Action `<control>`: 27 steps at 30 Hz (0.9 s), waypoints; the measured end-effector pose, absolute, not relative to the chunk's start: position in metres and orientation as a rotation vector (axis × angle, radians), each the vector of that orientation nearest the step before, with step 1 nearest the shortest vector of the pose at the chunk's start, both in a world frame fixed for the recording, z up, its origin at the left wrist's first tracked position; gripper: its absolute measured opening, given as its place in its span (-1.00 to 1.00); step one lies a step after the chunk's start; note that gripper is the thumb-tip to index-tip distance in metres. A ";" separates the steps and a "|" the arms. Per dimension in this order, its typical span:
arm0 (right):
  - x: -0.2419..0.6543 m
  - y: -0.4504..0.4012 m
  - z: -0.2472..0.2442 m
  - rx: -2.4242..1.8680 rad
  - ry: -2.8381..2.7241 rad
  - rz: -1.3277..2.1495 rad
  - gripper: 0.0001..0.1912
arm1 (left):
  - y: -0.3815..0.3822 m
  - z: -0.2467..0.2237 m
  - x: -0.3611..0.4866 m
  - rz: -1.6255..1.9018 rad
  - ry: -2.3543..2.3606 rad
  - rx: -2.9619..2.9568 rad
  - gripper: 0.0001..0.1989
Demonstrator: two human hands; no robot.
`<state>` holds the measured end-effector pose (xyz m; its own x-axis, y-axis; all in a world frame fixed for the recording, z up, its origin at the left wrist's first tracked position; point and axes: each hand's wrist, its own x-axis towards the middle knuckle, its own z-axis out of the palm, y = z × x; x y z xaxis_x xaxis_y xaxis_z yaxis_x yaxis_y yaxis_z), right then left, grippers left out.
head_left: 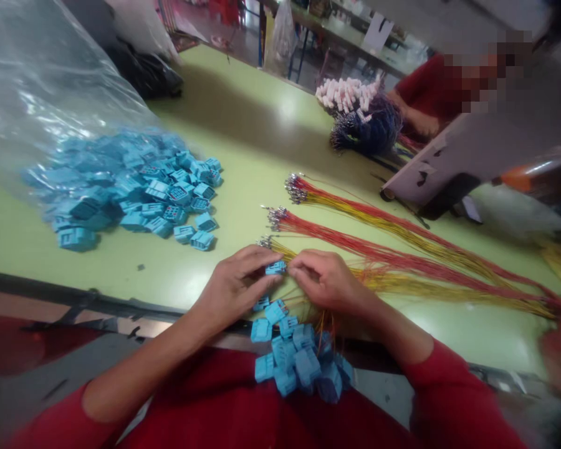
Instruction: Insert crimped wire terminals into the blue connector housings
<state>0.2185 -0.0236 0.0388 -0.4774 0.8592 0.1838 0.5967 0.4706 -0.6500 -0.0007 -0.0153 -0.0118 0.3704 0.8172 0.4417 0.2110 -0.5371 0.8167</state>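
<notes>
Between thumb and fingers, my left hand (243,280) grips a small blue connector (275,268). My right hand (325,277) is closed just right of it, its fingertips pinched at the connector's edge; what they hold is too small to make out. Below both hands, several blue connectors (307,365) with thin wires hang in a cluster at the table's near edge. Three bundles of red and yellow wires (383,249) with metal terminals at their left ends lie beyond my right hand.
Many loose blue connectors (172,193) spill from a clear plastic bag (60,81) on the green table (243,106). Farther back lies a dark wire bundle with pale pink connectors (348,93). Another person's arm (416,112) is beside it, behind a grey panel (486,137).
</notes>
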 end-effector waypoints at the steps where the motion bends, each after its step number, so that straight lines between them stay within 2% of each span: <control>1: 0.218 -0.024 0.038 -1.198 -2.229 0.695 -0.87 | -0.015 -0.012 0.000 1.161 0.879 1.970 -0.70; 6: 0.216 -0.029 0.037 -1.199 -2.291 0.597 -0.83 | -0.017 -0.012 0.000 1.167 0.858 1.986 -0.72; 12: 0.229 0.001 0.036 -1.189 -2.204 0.780 -0.81 | -0.025 0.001 -0.005 1.071 0.840 1.986 -0.71; 17: 0.235 0.050 0.018 -1.350 -2.276 0.598 -0.94 | -0.051 0.029 0.018 0.877 0.502 1.991 -0.70; 21: 0.230 0.063 0.008 -1.358 -2.399 0.492 -0.83 | -0.068 0.034 0.043 0.782 0.252 1.972 -0.61; 27: 0.233 0.053 0.000 -1.306 -2.335 0.403 -0.82 | -0.068 0.030 0.047 0.804 0.032 1.931 -0.54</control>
